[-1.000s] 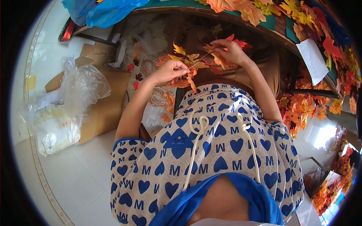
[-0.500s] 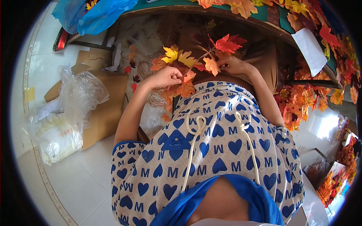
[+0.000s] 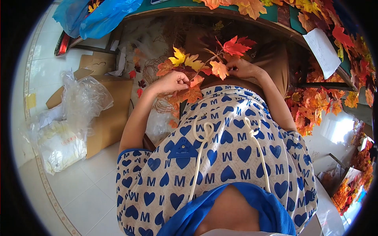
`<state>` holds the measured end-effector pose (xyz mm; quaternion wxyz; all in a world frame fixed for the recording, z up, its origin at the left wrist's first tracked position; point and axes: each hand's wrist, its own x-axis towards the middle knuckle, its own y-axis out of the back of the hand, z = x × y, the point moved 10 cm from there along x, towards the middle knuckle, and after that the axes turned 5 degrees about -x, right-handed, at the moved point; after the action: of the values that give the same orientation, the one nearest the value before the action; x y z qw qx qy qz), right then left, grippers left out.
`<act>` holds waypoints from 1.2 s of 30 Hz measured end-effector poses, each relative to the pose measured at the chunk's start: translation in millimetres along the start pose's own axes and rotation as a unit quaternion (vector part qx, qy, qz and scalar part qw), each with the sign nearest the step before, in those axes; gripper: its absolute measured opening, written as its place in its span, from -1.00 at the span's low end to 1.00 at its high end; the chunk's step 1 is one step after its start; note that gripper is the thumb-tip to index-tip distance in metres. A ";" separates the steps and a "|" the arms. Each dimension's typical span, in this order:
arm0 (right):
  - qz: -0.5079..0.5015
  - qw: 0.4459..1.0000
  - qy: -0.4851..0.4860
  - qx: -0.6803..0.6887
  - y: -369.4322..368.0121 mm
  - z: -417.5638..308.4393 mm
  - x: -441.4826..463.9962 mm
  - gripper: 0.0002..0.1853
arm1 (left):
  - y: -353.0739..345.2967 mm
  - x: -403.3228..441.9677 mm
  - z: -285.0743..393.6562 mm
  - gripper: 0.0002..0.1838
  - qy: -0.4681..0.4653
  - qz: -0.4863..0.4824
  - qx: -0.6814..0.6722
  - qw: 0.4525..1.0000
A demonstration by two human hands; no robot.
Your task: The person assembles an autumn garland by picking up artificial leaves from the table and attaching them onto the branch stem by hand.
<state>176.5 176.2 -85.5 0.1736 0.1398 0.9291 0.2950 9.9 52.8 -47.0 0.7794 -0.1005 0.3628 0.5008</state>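
Compared with one second earlier, we see the maple-leaf spray point(image 3: 193, 62) fanned wider before the tabletop's point(image 3: 177, 4) near edge, presumably easing inspection, the left hand point(image 3: 171, 82) pinching it, the right hand point(image 3: 243, 69) curled against it, its grip hidden.

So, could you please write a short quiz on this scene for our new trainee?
1. Which is nearer the bright red leaves at the end of the leafy branch: the left hand or the right hand?
2. True or false: the brown cardboard on the floor is at the person's right.
3. Fill in: the shirt is printed with blue hearts and the letter ____.

Key: 1. The right hand. 2. False; the brown cardboard is at the left. 3. M.
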 end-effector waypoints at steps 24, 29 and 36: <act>0.068 0.776 -0.118 0.615 12.5 -81.6 -2.1 -0.34 | 21.0 -29.9 89.2 -0.78 -0.276 0.185 -0.217 0.918; 0.163 0.807 0.050 0.565 44.3 -103.2 -0.7 -0.51 | 33.8 -39.5 92.1 -0.76 -0.284 0.236 -0.252 0.894; 0.305 0.815 0.130 0.475 77.6 -120.6 -16.3 -0.64 | 33.1 -50.3 117.8 -0.77 -0.324 0.219 -0.301 0.869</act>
<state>154.5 171.1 57.0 -0.1358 0.4415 0.8774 -0.1292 24.6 94.3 77.8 0.6552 -0.0804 -0.0661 0.7482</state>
